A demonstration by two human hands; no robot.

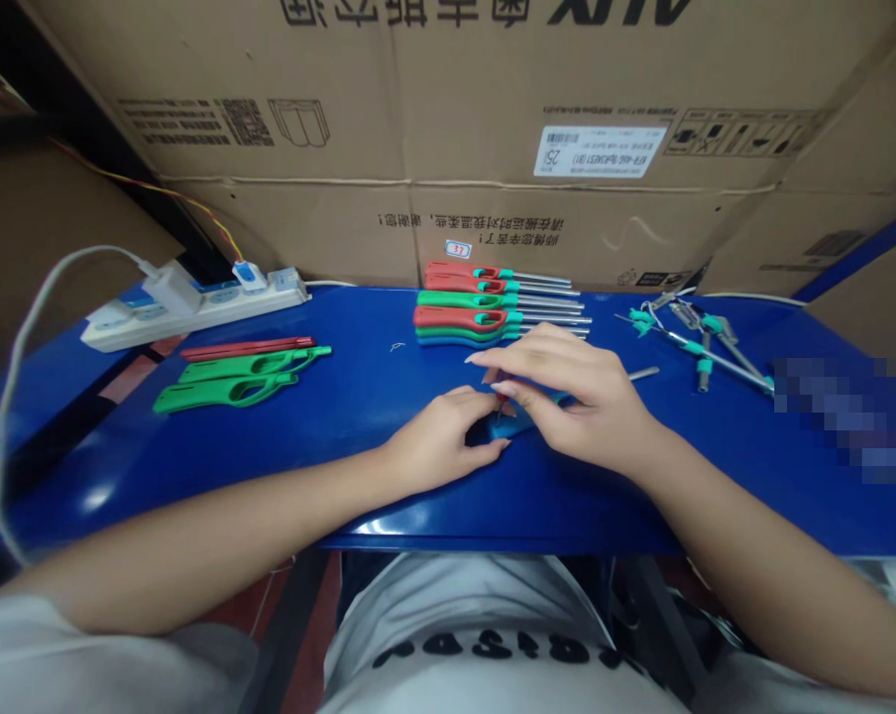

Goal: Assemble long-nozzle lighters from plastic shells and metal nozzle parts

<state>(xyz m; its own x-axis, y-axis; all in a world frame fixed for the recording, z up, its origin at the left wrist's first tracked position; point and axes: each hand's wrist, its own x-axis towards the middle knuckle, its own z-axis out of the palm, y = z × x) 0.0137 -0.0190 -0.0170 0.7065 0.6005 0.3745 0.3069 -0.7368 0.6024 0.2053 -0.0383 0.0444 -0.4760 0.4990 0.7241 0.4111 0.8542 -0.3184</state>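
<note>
My left hand (440, 441) and my right hand (567, 402) meet at the middle of the blue table, both pinching a blue plastic utility-lighter body (511, 424). A small red piece (502, 403) shows between my fingertips, partly hidden. A steel tube (642, 374) sticks out past my right hand. Behind my hands lies a stack of red, green and blue long-nosed lighters (478, 302) with steel tubes pointing right. Green plastic lighter bodies (225, 384) and thin red strips (247, 348) lie to the left.
A tangle of steel tubes with teal fittings (705, 347) lies at the right, beyond a blurred patch. A white power strip (195, 312) with plugged-in cables sits at the far left of the blue table (359, 496). Cardboard boxes (448, 129) stand along the back edge.
</note>
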